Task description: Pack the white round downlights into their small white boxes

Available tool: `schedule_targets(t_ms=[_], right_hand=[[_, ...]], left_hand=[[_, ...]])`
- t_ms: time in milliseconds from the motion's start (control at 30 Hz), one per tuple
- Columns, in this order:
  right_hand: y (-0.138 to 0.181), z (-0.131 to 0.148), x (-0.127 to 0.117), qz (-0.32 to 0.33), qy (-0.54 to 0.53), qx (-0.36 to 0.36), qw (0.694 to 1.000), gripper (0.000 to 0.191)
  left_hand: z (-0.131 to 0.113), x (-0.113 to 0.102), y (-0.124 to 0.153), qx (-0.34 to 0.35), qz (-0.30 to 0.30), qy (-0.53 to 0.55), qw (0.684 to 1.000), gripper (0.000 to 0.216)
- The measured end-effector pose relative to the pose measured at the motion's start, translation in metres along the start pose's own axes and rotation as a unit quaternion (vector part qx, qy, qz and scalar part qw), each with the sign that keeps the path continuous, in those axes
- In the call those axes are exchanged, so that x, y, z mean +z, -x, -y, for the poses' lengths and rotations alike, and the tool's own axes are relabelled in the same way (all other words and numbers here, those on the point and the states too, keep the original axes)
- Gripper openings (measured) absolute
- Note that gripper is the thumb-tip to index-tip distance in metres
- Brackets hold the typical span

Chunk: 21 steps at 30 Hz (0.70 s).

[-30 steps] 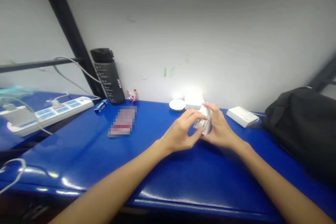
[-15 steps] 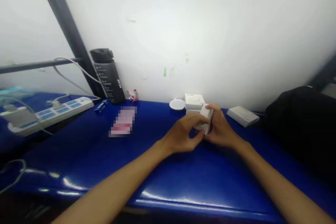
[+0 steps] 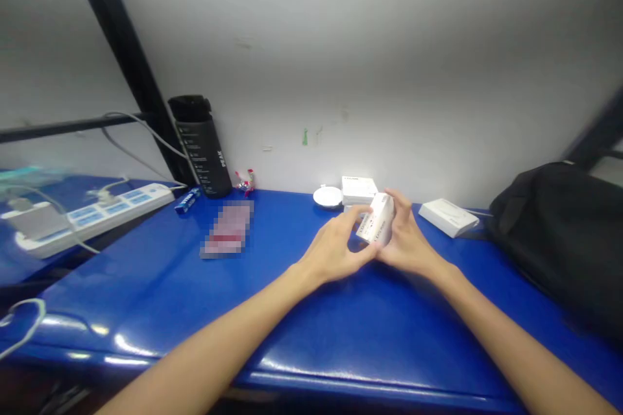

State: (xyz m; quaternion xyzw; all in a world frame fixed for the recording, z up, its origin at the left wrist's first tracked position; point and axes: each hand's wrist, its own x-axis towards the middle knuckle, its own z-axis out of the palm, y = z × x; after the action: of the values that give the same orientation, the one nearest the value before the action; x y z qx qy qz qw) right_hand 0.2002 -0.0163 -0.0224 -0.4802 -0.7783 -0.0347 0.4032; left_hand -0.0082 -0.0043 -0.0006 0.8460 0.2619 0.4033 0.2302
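A small white box (image 3: pixel 376 219) with dark print is held tilted just above the blue table (image 3: pixel 160 285), near the back wall. My left hand (image 3: pixel 335 248) grips its left side with thumb and curled fingers. My right hand (image 3: pixel 407 240) wraps round its right side and back. Both hands meet at the box. Behind them stand another white box (image 3: pixel 358 189) and a small white round dish (image 3: pixel 328 195).
A black water bottle (image 3: pixel 202 146) stands at the back left by a slanted black post. A blurred pink item (image 3: pixel 228 228) lies on the table. A white power strip (image 3: pixel 92 211) with cables is far left, a flat white box (image 3: pixel 447 216) and a black bag (image 3: pixel 559 233) at right.
The small white box has been turned in my hands, so its printed face now shows. The hands stay at the same spot.
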Motion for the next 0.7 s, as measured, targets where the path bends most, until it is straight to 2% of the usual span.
schedule_targets(t_ms=[133, 233, 300, 367, 433, 500, 567, 633, 700], right_hand=[[-0.001, 0.0, -0.004, 0.003, 0.025, 0.011, 1.0, 0.129], [-0.001, -0.001, -0.009, 0.041, 0.043, 0.071, 0.996, 0.143], [0.0, -0.001, -0.01, 0.064, 0.026, 0.104, 0.992, 0.145], [0.0, 0.0, -0.008, 0.056, 0.006, 0.111, 0.992, 0.132], [-0.001, 0.001, -0.003, 0.005, -0.002, 0.111, 0.994, 0.108], [-0.003, 0.003, 0.001, -0.068, -0.008, 0.129, 0.989, 0.086], [-0.007, 0.005, 0.003, -0.116, -0.027, 0.164, 0.979, 0.075], [-0.012, 0.005, 0.0, -0.123, -0.044, 0.193, 0.973, 0.067], [-0.016, 0.003, -0.005, -0.108, -0.044, 0.207, 0.971, 0.059]], left_hand=[[0.002, 0.007, 0.002, -0.095, 0.005, 0.036, 0.995, 0.047], [0.01, 0.011, -0.001, -0.139, -0.06, 0.118, 0.981, 0.035], [0.019, 0.011, -0.006, -0.175, -0.111, 0.204, 0.957, 0.033], [0.028, 0.01, -0.011, -0.211, -0.143, 0.298, 0.92, 0.038], [0.032, 0.006, -0.016, -0.236, -0.167, 0.381, 0.878, 0.043], [0.032, 0.001, -0.019, -0.231, -0.184, 0.467, 0.834, 0.046], [0.03, -0.003, -0.022, -0.206, -0.187, 0.538, 0.796, 0.048], [0.029, -0.005, -0.022, -0.194, -0.174, 0.559, 0.787, 0.051], [0.03, -0.005, -0.02, -0.206, -0.159, 0.53, 0.807, 0.049]])
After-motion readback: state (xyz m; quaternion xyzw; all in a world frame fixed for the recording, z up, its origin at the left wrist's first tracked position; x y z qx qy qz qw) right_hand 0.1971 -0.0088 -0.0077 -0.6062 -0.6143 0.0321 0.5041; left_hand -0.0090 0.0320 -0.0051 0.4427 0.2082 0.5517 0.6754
